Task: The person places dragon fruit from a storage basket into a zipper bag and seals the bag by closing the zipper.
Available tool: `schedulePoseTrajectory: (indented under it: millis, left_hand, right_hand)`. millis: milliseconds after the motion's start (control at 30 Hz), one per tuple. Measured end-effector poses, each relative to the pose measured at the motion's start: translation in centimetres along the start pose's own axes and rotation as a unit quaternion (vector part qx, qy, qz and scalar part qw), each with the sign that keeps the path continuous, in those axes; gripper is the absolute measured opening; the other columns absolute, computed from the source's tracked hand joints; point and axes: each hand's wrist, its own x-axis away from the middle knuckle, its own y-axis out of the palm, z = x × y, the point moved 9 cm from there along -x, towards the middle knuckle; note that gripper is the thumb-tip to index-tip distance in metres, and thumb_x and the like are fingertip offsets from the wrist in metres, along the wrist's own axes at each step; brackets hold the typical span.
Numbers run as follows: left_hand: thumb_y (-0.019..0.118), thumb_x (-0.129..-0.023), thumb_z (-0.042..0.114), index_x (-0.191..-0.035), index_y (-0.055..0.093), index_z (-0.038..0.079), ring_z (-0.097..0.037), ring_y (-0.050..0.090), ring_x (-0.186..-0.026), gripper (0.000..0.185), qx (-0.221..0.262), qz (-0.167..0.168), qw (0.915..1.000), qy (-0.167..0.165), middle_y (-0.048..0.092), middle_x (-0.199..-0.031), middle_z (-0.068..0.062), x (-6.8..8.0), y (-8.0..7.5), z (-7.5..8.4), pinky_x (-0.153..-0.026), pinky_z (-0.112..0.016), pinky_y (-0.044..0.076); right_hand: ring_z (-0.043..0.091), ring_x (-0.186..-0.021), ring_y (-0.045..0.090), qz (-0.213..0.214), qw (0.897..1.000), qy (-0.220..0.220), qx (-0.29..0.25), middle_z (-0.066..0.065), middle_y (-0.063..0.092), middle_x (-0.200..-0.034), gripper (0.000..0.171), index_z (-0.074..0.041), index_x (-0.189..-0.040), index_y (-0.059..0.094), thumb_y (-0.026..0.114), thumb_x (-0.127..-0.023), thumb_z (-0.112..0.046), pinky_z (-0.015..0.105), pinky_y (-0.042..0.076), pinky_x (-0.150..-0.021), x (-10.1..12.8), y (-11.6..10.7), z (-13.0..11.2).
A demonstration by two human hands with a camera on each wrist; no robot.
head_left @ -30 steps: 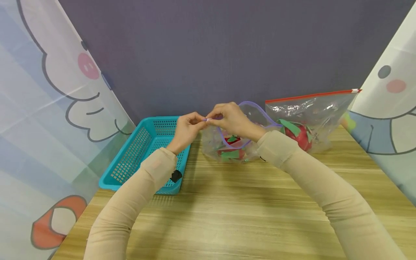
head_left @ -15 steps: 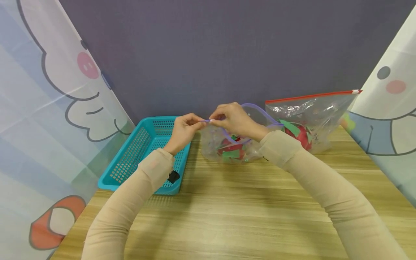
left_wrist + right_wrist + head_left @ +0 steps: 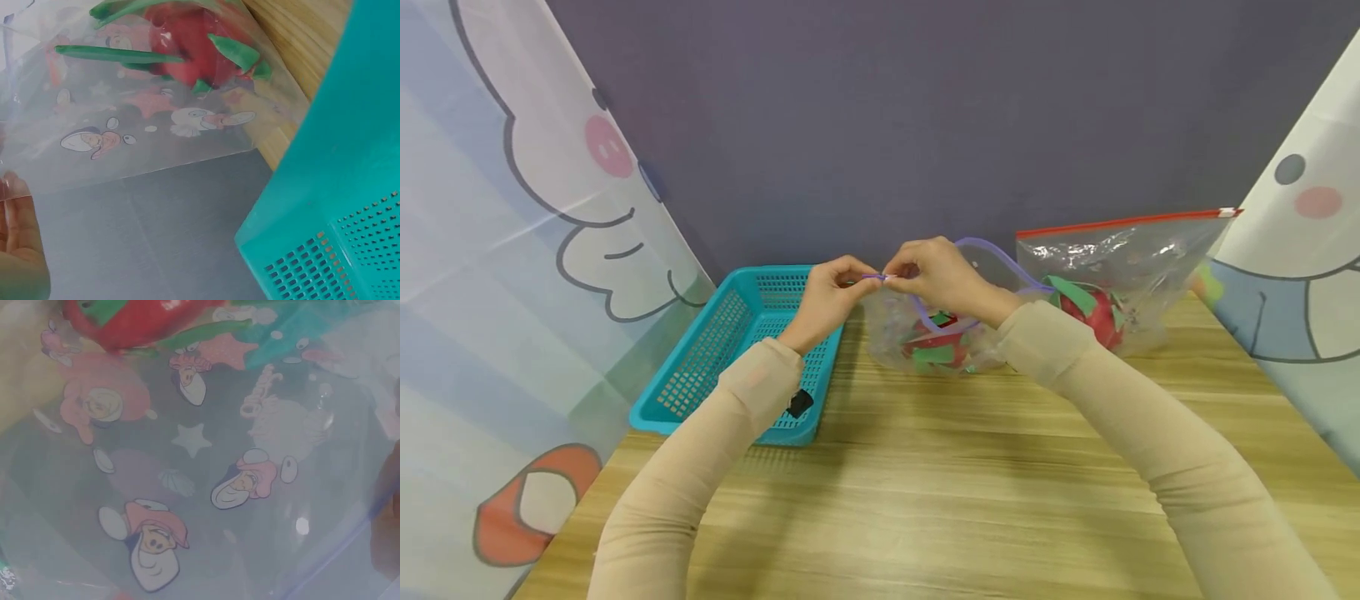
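Observation:
A clear zip bag with a purple seal (image 3: 992, 254) stands on the wooden table (image 3: 940, 500), holding a red and green toy fruit (image 3: 934, 346). Both hands meet at the seal's left end. My left hand (image 3: 831, 296) pinches that corner, and my right hand (image 3: 928, 275) pinches the small white slider beside it. The left wrist view shows the printed bag wall (image 3: 125, 125) with the red fruit (image 3: 187, 50) inside. The right wrist view is filled by the cartoon-printed plastic (image 3: 187, 487) and the fruit (image 3: 137, 319).
A teal perforated basket (image 3: 722, 367) sits at the left, seen close as a teal basket (image 3: 337, 187) in the left wrist view. A second clear bag with a red seal (image 3: 1120, 279) holds another red fruit at the right. Printed curtains flank the table; a purple wall stands behind.
The hands stay together at the purple seal's left end; the bag has shifted slightly. No clear travel of the slider shows.

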Motion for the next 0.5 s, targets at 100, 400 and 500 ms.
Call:
schedulePoseTrajectory:
  millis: [100,400,500]
  left_hand:
    - [0.065,-0.085,0.010,-0.089,0.066,0.002,-0.019,0.054,-0.059,0.010,0.014,0.006,0.9998,0.011,0.071,-0.087,-0.008,-0.2,-0.1,-0.7,-0.055,-0.025,0.037]
    - [0.067,-0.082,0.006,-0.081,0.068,0.009,-0.023,0.064,-0.073,0.004,0.043,0.022,0.9983,0.033,0.070,-0.076,0.007,-0.9,0.1,-1.7,-0.067,-0.033,0.050]
    - [0.068,-0.081,0.005,-0.079,0.068,0.010,-0.013,0.054,-0.058,0.006,0.039,0.028,0.9983,0.032,0.069,-0.075,0.006,-1.0,0.1,-1.6,-0.055,-0.025,0.041]
  right_hand:
    - [0.016,-0.074,0.063,0.007,1.000,-0.023,0.003,0.008,0.068,-0.090,0.015,-0.002,-0.092,0.070,0.067,-0.083,-0.013,0.027,0.052,-0.068,0.1,0.1,-0.5]
    - [0.019,-0.076,0.065,0.024,0.998,-0.054,0.020,0.009,0.069,-0.087,0.013,0.000,-0.090,0.070,0.069,-0.082,-0.010,0.029,0.054,-0.071,0.7,-0.5,-0.6]
    - [0.019,-0.074,0.065,0.033,0.998,-0.059,0.013,0.009,0.069,-0.084,0.014,0.000,-0.090,0.071,0.070,-0.080,-0.010,0.028,0.054,-0.070,0.9,-0.9,-0.5]
